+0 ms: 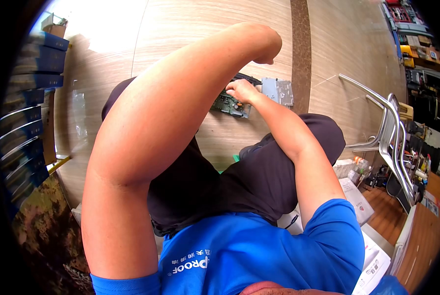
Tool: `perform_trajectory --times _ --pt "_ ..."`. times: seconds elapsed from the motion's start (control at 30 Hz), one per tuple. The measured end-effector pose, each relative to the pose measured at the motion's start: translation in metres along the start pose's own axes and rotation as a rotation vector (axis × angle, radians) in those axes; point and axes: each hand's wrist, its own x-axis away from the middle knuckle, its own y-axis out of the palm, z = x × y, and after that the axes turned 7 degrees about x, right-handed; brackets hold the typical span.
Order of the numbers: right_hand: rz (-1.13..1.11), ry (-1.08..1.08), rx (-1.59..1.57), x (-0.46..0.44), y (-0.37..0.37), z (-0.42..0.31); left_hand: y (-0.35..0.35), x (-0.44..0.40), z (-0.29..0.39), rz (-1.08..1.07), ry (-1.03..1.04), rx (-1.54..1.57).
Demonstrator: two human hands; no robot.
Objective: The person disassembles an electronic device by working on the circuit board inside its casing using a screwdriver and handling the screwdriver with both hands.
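A green circuit board [230, 107] with small components lies on the floor in front of me, with a dark part along its far side. My right hand [242, 91] is at the board, its fingers bent and closed on its upper edge. My left arm is raised across the view, close to the camera. At its end my left hand [268, 45] is above and beyond the board, apart from it. That hand is curled, with most of its fingers hidden; what it holds, if anything, does not show. A light grey metal plate [269, 89] lies right of the board.
A clear plastic piece [285, 92] lies by the plate. A dark brown strip [301, 59] crosses the tiled floor. Blue boxes [45, 59] are stacked at left. A chrome chair frame [394, 132] stands at right, near cluttered shelves [417, 49]. My dark-trousered knees [323, 132] flank the work.
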Motion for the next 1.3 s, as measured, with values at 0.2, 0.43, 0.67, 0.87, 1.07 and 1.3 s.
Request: perform_trajectory --times 0.2,0.43,0.67,0.87,1.07,1.3 --pt "0.095 0.033 -0.042 0.000 0.003 0.000 -0.002 0.000 0.000 -0.007 -0.004 -0.012" --pt "-0.007 0.164 0.145 0.003 -0.005 -0.005 0.000 0.000 0.000 -0.014 0.002 -0.019" --pt "0.003 0.024 0.076 0.003 -0.003 -0.003 -0.002 -0.001 0.003 -0.047 -0.009 -0.028" --pt "0.087 0.107 0.138 -0.002 0.011 0.005 0.000 -0.003 0.002 -0.041 -0.005 -0.026" --pt "0.106 0.066 0.116 -0.003 0.013 0.009 0.000 -0.002 0.001 -0.022 0.008 -0.010" --pt "0.062 0.059 0.234 -0.004 0.011 0.006 -0.003 0.003 0.001 -0.009 0.018 0.000"
